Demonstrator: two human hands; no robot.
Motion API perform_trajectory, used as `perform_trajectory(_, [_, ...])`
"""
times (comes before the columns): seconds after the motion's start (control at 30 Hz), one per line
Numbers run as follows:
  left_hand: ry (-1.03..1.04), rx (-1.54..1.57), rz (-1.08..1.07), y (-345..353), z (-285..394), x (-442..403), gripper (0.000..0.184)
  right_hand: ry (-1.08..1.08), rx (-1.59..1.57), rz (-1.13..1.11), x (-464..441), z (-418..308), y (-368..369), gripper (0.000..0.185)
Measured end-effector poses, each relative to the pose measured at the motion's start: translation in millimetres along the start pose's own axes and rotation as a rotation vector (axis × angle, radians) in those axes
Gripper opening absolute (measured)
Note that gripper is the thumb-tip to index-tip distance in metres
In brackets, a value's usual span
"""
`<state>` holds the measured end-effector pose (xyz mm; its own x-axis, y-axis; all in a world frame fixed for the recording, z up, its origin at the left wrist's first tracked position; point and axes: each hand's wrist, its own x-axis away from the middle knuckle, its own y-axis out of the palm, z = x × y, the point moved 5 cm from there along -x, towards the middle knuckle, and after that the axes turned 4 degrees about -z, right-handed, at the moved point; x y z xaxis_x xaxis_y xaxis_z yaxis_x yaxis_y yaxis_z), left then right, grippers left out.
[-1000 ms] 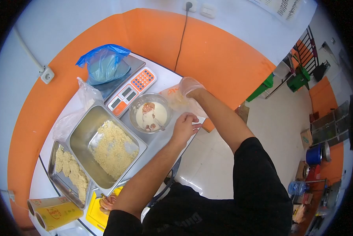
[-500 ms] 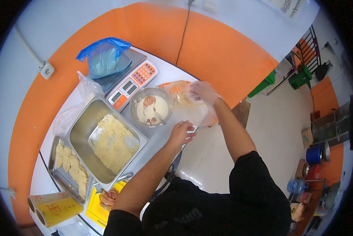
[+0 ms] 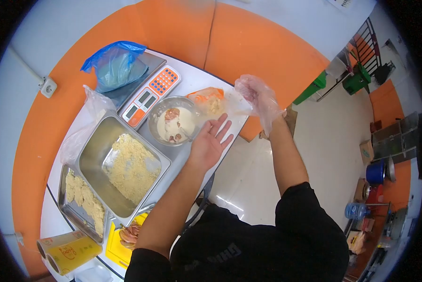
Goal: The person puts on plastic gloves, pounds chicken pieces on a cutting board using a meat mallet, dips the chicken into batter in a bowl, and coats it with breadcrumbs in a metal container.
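My left hand [image 3: 208,143], bare, has its palm turned up and its fingers spread, with nothing in it. It is just right of a metal bowl [image 3: 152,128] of creamy white batter with pieces of raw meat in it. A loose clear plastic glove [image 3: 269,105] covers my right hand [image 3: 254,95], raised past the table's right edge. Folds and blur hide how those fingers are set. Between the hands and behind the bowl lies a clear and orange plastic bag [image 3: 206,97] with pale crumbs inside.
A deep steel pan [image 3: 91,157] of yellowish crumbly coating stands left of the bowl, beside a shallow tray [image 3: 70,205] of coated pieces. Behind are a digital scale [image 3: 150,97] and a blue bag [image 3: 119,70]. Raw meat [image 3: 128,235] lies on a yellow cutting board [image 3: 117,251], near printed paper tubs [image 3: 74,254].
My gloved right hand has moved up and right, away from the crumb bag. My left hand has turned palm up and spread its fingers. The view has shifted slightly.
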<state>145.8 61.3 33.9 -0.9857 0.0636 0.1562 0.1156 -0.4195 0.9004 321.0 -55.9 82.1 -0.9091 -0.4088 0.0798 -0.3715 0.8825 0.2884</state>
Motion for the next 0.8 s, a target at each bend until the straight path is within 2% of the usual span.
perform_trajectory(0.07, [-0.019, -0.002, 0.018, 4, 5, -3, 0.02, 0.004, 0.036, 0.017, 5, -14, 0, 0.028])
perform_trajectory(0.27, [-0.129, 0.013, 0.082, -13, -24, 4, 0.018, 0.401, 0.488, -0.14, 4, 42, -16, 0.026])
perform_trajectory(0.37, [-0.149, 0.004, 0.091, -14, -31, 4, 0.016, 0.46, 0.455, -0.191, 7, 62, 5, 0.026])
perform_trajectory(0.43, [-0.17, -0.006, 0.1, -16, -34, 4, 0.015, 0.129, 0.665, -0.408, -45, 111, -15, 0.027])
perform_trajectory(0.5, [-0.195, -0.016, 0.117, -28, -36, 5, 0.014, 0.012, 0.519, -0.376, -51, 110, -18, 0.028])
perform_trajectory(0.57, [-0.221, -0.093, 0.165, -40, -37, 11, 0.015, 0.11, 0.025, -0.095, -14, 52, 0, 0.027])
perform_trajectory(0.67, [-0.24, -0.159, 0.225, -49, -42, 26, 0.016, -0.012, 0.103, 0.121, 8, 16, -22, 0.026])
perform_trajectory(0.8, [-0.246, -0.224, 0.268, -49, -43, 42, 0.018, -0.031, -0.148, 0.311, 6, 59, -75, 0.025])
